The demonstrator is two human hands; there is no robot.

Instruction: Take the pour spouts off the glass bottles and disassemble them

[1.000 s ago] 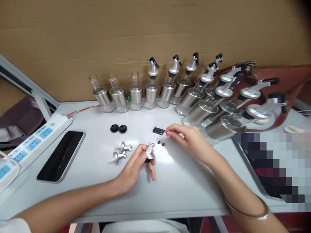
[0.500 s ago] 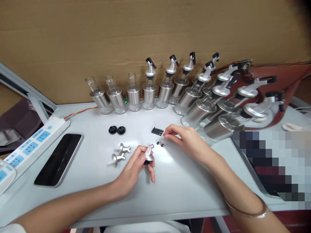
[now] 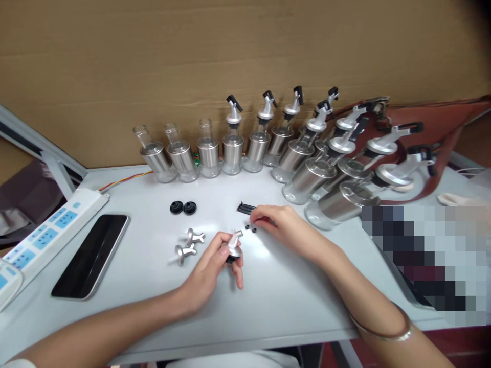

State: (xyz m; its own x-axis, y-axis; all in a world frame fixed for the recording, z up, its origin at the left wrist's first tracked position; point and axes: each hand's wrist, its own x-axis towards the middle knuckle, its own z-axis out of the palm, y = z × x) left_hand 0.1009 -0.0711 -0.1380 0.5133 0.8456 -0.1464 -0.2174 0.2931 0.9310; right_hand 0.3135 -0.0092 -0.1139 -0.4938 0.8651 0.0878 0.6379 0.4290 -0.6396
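Observation:
My left hand is wrapped round a silver pourer spout with a black stopper at its base, its nozzle tilted up to the right. My right hand is curled with thumb and forefinger together beside the thin black levers, covering their right ends. Whether anything sits between those fingertips is hidden. Just below them lie two tiny black plugs. Two more silver pourer spouts with clear tubes rest to the left, below two round black rubber stoppers.
Three uncapped bottles stand at the back left. Several bottles with pourers curve round to the right. A phone and a power strip lie on the left; a cardboard wall rises behind.
My right hand has shifted slightly left and down over the right ends of the levers. The left hand keeps its hold on the spout. The whole view has shifted a little.

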